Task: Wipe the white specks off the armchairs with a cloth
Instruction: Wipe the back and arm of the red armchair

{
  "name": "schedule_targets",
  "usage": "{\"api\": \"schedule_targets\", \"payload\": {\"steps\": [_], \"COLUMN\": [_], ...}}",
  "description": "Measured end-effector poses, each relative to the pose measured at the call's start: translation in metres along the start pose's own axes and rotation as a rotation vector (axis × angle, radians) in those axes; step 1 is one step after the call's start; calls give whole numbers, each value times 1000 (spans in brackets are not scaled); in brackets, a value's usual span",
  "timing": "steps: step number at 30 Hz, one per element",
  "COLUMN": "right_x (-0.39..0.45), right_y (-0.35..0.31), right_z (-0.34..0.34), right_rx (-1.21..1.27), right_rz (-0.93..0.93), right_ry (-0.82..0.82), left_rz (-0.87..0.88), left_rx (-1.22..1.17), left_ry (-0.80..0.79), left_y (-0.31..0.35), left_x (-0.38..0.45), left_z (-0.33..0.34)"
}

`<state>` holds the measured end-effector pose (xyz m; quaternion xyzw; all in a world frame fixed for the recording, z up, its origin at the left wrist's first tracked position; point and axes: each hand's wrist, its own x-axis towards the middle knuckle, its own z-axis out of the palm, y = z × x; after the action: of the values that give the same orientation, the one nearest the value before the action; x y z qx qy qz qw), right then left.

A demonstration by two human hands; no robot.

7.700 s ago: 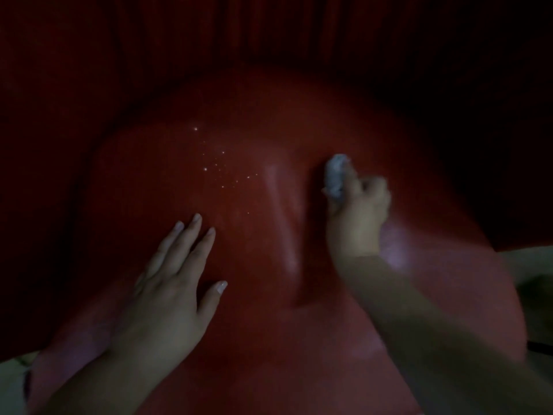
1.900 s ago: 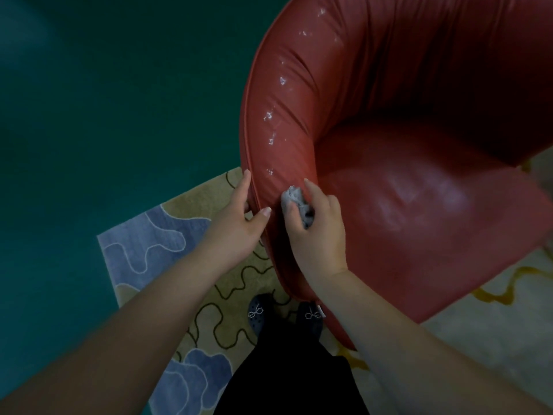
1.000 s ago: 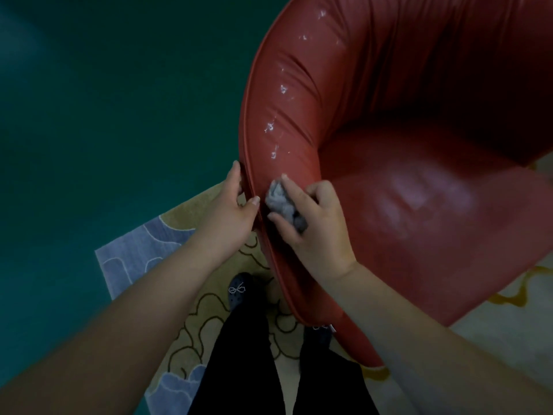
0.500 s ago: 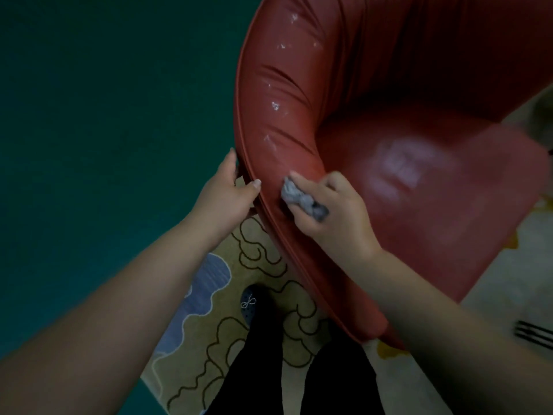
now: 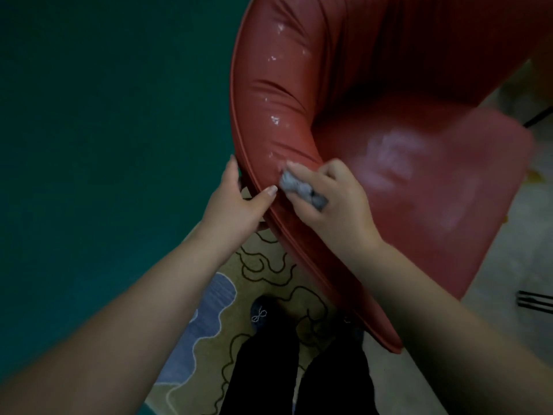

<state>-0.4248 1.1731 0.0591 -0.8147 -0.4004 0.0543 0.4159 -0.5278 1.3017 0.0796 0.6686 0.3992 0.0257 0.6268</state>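
Meanwhile right hand (image 5: 332, 202) fingers curl round the cloth (image 5: 302, 190) against the armchair (image 5: 389, 85); left hand (image 5: 236, 202) grips its rim.

Both my arms extended forward and down, hands close together.
My left hand (image 5: 236, 202) grips an edge, thumb on top and fingers curled behind; my right hand (image 5: 332, 202) is curled, index finger extended, pinching a wad.

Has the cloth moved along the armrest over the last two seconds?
Yes. Against the white specks, the cloth in the right hand has crept up the armrest.
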Motion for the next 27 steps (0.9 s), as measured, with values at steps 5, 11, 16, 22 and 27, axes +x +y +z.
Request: {"api": "schedule_targets", "payload": {"steps": [5, 11, 16, 22, 27], "right_x": [8, 101, 50, 71, 132], "right_y": [-5, -8, 3, -1, 1], "right_z": [-1, 32, 14, 23, 38], "right_rx": [-15, -8, 4, 0, -11], "right_rz": [-13, -39, -79, -154, -104], "right_ry": [-42, 47, -38, -54, 80], "left_rz": [-2, 3, 19, 35, 75], "left_rx": [-44, -107, -45, -73, 0], "left_ry": [-6, -25, 14, -19, -19], "left_y": [-3, -6, -3, 4, 6], "left_x": [4, 8, 6, 22, 33], "left_z": [1, 1, -3, -12, -17]}}
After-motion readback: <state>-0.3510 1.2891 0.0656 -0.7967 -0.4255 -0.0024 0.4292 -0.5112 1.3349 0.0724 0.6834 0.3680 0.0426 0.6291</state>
